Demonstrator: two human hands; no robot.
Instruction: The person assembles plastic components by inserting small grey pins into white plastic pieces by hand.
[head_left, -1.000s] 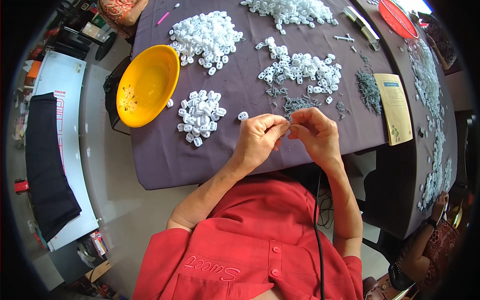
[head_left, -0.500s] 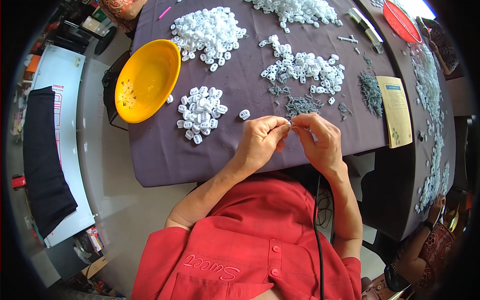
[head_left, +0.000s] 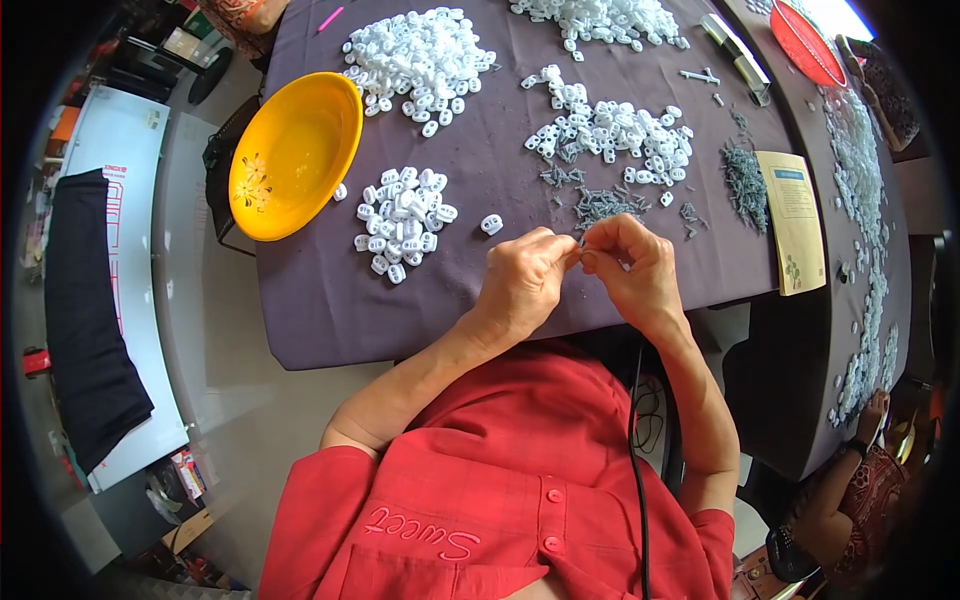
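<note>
A pinch above the desk (head_left: 340, 320)
The left grip (head_left: 520, 280) and right grip (head_left: 640, 275) pinched a tiny piece (head_left: 582, 243), too small to identify, near grey pins (head_left: 605, 203).

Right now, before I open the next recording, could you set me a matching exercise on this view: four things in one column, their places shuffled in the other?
Things
1. Bare left hand
2. Yellow round bowl with a flower pattern
3. Tan paper booklet
4. Red shallow basket

Places
A. Beside a heap of small grey pegs
B. Picture's upper right corner
C. Fingertips close to the right hand's
D. Left edge of the dark tablecloth

Pairs: 1-C, 2-D, 3-A, 4-B
</note>
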